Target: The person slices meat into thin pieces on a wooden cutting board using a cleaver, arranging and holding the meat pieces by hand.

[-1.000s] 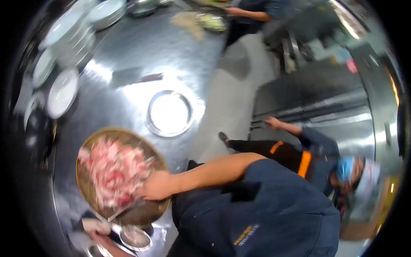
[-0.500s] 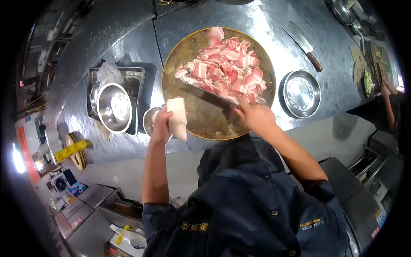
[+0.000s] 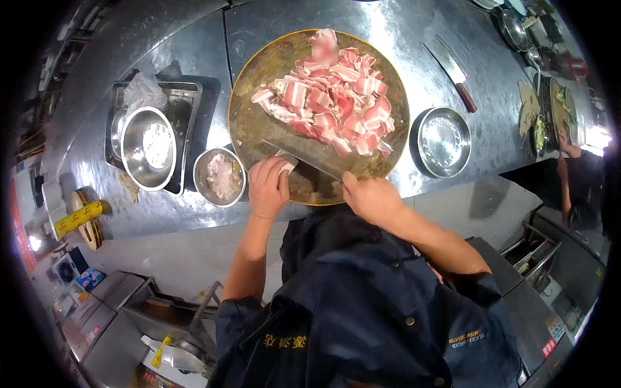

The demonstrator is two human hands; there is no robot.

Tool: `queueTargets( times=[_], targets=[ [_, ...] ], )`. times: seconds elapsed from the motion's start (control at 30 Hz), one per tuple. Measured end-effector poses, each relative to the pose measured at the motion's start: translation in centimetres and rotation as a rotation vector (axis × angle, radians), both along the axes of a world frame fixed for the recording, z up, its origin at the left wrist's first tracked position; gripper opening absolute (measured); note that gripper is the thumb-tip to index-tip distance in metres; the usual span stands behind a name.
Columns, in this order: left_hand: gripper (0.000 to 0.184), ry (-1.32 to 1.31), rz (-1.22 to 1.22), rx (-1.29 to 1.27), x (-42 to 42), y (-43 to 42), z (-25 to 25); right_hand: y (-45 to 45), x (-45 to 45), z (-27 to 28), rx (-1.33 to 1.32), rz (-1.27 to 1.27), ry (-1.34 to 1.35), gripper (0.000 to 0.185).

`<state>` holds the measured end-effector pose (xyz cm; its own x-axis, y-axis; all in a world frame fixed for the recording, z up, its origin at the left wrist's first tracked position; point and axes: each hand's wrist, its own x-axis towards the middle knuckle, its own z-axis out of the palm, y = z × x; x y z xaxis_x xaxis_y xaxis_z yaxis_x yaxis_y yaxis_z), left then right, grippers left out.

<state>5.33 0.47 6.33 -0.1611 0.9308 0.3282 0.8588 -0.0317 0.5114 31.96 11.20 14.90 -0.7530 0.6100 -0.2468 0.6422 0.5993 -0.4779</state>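
My right hand [image 3: 374, 202] is closed around the handle of a cleaver [image 3: 314, 163]; its thin blade slants up to the left across the near part of the round chopping board [image 3: 252, 123]. At the board's lower left edge, my left hand [image 3: 268, 187] grips a pale piece of pork [image 3: 288, 161], its fingers mostly covering it. The blade lies right by that piece; whether it touches the meat I cannot tell. Beyond the blade, a heap of sliced pork belly [image 3: 339, 103], striped pink and white, covers much of the board.
Left of the board are a small bowl of pale meat [image 3: 221, 178] and a black tray [image 3: 184, 145] with a larger steel bowl [image 3: 132, 165]. At right lie a round steel pan [image 3: 444, 142] and a second cleaver [image 3: 451, 70]. A co-worker's arm [image 3: 565, 187] shows far right.
My left hand has brought the pork down onto the board's near left edge. The cleaver has drawn back from the sliced heap toward me. The view has shifted slightly.
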Motion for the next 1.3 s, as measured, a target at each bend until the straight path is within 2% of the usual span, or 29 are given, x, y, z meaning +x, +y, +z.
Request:
queueTargets(
  times=[0.2, 0.3, 0.43, 0.5, 0.63, 0.7, 0.77, 0.9, 1.0, 1.07, 1.17, 1.23, 1.3],
  targets=[
    [0.025, 0.068, -0.019, -0.063, -0.6, -0.3, -0.3, -0.1, -0.2, 5.9, 0.018, 0.082, -0.029, 0.018],
    [0.026, 0.074, -0.03, -0.047, -0.9, -0.2, -0.3, 0.0, -0.8, 6.5, 0.02, 0.072, -0.05, 0.018],
    [0.025, 0.043, 0.003, -0.092, -1.1, 0.2, -0.2, 1.0, -7.1, 0.0, 0.001, 0.088, 0.005, 0.016],
    [0.024, 0.053, -0.001, -0.098, -1.4, 0.3, -0.3, 1.3, -9.1, -1.7, 0.038, 0.077, 0.166, 0.015],
    [0.02, 0.047, -0.026, -0.049, -1.4, 0.4, -0.5, 2.2, -8.3, -0.2, 0.068, 0.107, 0.139, 0.016],
    [0.019, 0.053, -0.014, -0.034, -1.2, 0.4, -0.3, 1.3, -6.0, 0.8, -0.022, 0.061, 0.081, 0.016],
    [0.019, 0.062, 0.002, -0.025, -1.5, 0.8, -0.2, 1.1, -5.6, 0.1, -0.06, 0.09, -0.002, 0.015],
    [0.02, 0.019, -0.029, -0.024, -1.5, 0.7, -0.1, 1.6, -7.8, -2.5, -0.007, 0.084, 0.1, 0.016],
    [0.023, 0.034, -0.028, -0.028, -1.5, 0.3, -0.6, 1.7, -6.2, 1.0, -0.066, 0.102, -0.018, 0.02],
    [0.021, 0.062, -0.025, -0.045, -1.8, 0.2, -0.9, 1.3, -3.4, 4.1, -0.043, 0.089, 0.008, 0.019],
    [0.019, 0.039, -0.035, -0.061, -1.8, 0.4, -0.4, 1.5, -3.4, 5.4, -0.074, 0.069, 0.014, 0.018],
    [0.019, 0.028, -0.043, -0.055, -1.9, 0.6, -0.4, 2.0, -4.6, 4.3, -0.112, 0.051, -0.008, 0.018],
    [0.018, 0.022, -0.048, -0.045, -1.9, 0.9, -0.3, 2.0, -8.3, 0.2, -0.085, 0.054, 0.046, 0.017]
  ],
)
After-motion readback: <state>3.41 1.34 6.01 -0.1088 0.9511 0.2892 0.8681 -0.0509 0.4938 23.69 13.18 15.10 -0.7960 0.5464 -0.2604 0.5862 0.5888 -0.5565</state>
